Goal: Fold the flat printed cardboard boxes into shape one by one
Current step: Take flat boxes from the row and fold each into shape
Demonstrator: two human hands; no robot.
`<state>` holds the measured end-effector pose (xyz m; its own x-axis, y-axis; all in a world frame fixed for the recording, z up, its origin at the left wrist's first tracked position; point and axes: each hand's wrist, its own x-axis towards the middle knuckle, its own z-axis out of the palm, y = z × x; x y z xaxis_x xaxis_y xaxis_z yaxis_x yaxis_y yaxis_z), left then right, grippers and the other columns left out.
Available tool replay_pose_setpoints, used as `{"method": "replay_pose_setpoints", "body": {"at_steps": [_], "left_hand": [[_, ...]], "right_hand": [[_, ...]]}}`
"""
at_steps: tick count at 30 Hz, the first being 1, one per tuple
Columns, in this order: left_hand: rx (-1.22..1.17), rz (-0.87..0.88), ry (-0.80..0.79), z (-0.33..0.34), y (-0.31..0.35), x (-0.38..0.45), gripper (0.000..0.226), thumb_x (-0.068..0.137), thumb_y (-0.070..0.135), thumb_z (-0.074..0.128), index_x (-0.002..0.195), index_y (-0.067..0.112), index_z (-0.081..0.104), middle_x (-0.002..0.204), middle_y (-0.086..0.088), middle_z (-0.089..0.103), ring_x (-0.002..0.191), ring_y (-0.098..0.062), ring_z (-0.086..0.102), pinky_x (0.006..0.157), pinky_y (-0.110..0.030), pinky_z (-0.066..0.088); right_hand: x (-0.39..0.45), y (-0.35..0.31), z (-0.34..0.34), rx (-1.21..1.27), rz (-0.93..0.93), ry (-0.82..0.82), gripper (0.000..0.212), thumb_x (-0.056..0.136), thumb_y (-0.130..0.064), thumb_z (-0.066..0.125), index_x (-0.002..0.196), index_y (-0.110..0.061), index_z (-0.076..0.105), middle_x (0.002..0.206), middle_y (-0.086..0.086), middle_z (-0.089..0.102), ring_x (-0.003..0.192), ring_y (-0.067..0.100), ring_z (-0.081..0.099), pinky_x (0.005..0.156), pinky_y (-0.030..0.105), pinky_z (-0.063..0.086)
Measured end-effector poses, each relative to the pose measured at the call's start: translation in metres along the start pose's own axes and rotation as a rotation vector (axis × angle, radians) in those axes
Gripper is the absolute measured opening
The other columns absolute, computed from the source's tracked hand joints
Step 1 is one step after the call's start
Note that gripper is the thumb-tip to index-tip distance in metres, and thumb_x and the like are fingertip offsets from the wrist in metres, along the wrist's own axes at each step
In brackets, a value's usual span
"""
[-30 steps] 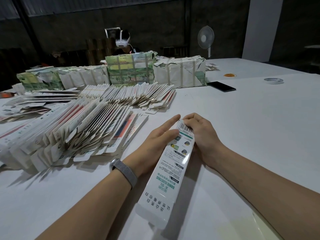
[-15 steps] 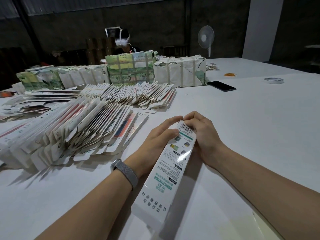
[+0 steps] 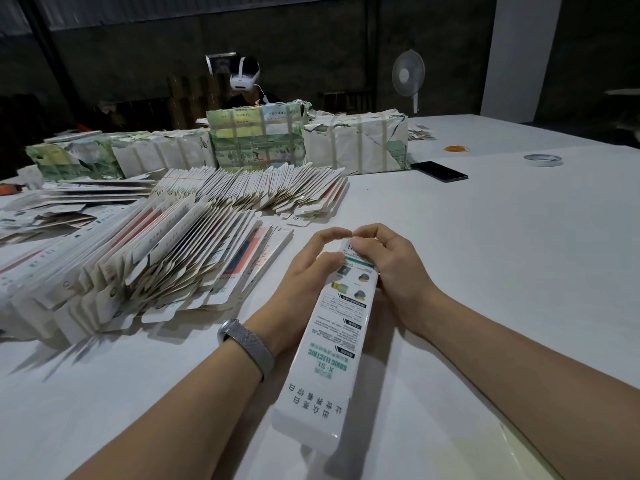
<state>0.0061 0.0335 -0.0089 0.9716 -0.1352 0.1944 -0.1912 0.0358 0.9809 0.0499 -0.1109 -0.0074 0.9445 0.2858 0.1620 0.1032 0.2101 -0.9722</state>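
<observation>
White tabletop [image 3: 485, 271] fills most of the view, with a dark wall behind. At far left, fanned rows of flat printed boxes [image 3: 166, 258] lie waiting, and behind them sit strapped bundles [image 3: 256, 140], so most of the work looks undone. Nearer the middle, the left hand [image 3: 308, 271] curls against the far end of one long printed box [image 3: 332, 348] that stands raised off the surface, seemingly opened into shape. On its other side the right hand [image 3: 391, 268] pinches that same end, probably closing its flap. No finished boxes can be told apart.
</observation>
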Motion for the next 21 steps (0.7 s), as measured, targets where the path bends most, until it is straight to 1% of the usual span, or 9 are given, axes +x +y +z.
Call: {"method": "replay_pose_setpoints", "body": {"at_steps": [2, 4, 6, 8, 11, 14, 19, 21], "left_hand": [[-0.004, 0.008, 0.008, 0.0, 0.0, -0.001, 0.027, 0.1, 0.014, 0.046, 0.122, 0.027, 0.054, 0.078, -0.005, 0.074, 0.064, -0.014, 0.066, 0.055, -0.023, 0.052], [-0.012, 0.015, 0.034, 0.0, 0.0, -0.002, 0.029, 0.104, 0.007, 0.04, 0.123, 0.024, 0.051, 0.074, -0.001, 0.073, 0.06, -0.011, 0.066, 0.053, -0.021, 0.051], [-0.032, 0.022, 0.065, 0.001, 0.001, -0.002, 0.029, 0.104, 0.006, 0.038, 0.125, 0.023, 0.05, 0.073, 0.0, 0.074, 0.058, -0.01, 0.066, 0.051, -0.02, 0.05], [-0.052, 0.02, 0.081, 0.003, 0.001, -0.002, 0.029, 0.105, 0.006, 0.039, 0.126, 0.024, 0.049, 0.076, -0.001, 0.074, 0.06, -0.012, 0.067, 0.052, -0.022, 0.051], [-0.038, 0.03, 0.095, 0.005, 0.0, -0.001, 0.028, 0.106, 0.008, 0.04, 0.125, 0.027, 0.049, 0.081, -0.003, 0.074, 0.062, -0.014, 0.067, 0.054, -0.023, 0.052], [-0.029, 0.048, 0.102, 0.005, -0.001, -0.001, 0.029, 0.106, 0.008, 0.04, 0.126, 0.027, 0.049, 0.081, -0.002, 0.075, 0.062, -0.013, 0.067, 0.055, -0.022, 0.053], [-0.038, 0.048, 0.066, 0.004, -0.002, -0.002, 0.029, 0.107, 0.008, 0.038, 0.128, 0.027, 0.046, 0.081, -0.004, 0.076, 0.062, -0.013, 0.068, 0.054, -0.023, 0.053], [-0.037, 0.048, 0.062, 0.004, -0.003, -0.002, 0.028, 0.107, 0.011, 0.039, 0.128, 0.028, 0.046, 0.084, -0.006, 0.076, 0.065, -0.015, 0.069, 0.057, -0.025, 0.054]], "right_hand": [[0.001, 0.002, 0.0, -0.01, -0.001, 0.007, 0.006, 0.096, -0.016, 0.062, 0.093, -0.021, 0.06, 0.071, 0.003, 0.069, 0.058, 0.019, 0.068, 0.045, 0.022, 0.047], [0.002, 0.003, 0.0, -0.017, -0.015, 0.031, 0.008, 0.095, -0.019, 0.065, 0.098, -0.021, 0.058, 0.077, 0.006, 0.07, 0.062, 0.019, 0.068, 0.048, 0.024, 0.049], [0.003, 0.004, 0.0, 0.002, -0.032, 0.053, 0.012, 0.095, -0.02, 0.066, 0.1, -0.02, 0.056, 0.079, 0.006, 0.071, 0.063, 0.017, 0.069, 0.05, 0.025, 0.051], [0.003, 0.005, 0.0, 0.025, -0.042, 0.058, 0.013, 0.095, -0.02, 0.067, 0.1, -0.019, 0.055, 0.078, 0.006, 0.071, 0.064, 0.017, 0.07, 0.05, 0.024, 0.051], [0.004, 0.006, -0.001, 0.038, -0.059, 0.079, 0.018, 0.094, -0.023, 0.068, 0.103, -0.023, 0.052, 0.077, 0.004, 0.071, 0.062, 0.016, 0.071, 0.048, 0.024, 0.051], [0.005, 0.008, -0.003, 0.035, -0.077, 0.083, 0.018, 0.094, -0.023, 0.069, 0.099, -0.024, 0.051, 0.073, 0.001, 0.072, 0.061, 0.017, 0.07, 0.049, 0.025, 0.051], [0.008, 0.011, -0.006, 0.06, -0.064, 0.046, 0.019, 0.095, -0.022, 0.068, 0.092, -0.02, 0.049, 0.071, 0.003, 0.073, 0.058, 0.02, 0.07, 0.046, 0.026, 0.051], [0.009, 0.012, -0.007, 0.074, -0.064, 0.043, 0.021, 0.094, -0.023, 0.069, 0.091, -0.021, 0.049, 0.072, 0.004, 0.073, 0.059, 0.021, 0.07, 0.047, 0.027, 0.052]]}}
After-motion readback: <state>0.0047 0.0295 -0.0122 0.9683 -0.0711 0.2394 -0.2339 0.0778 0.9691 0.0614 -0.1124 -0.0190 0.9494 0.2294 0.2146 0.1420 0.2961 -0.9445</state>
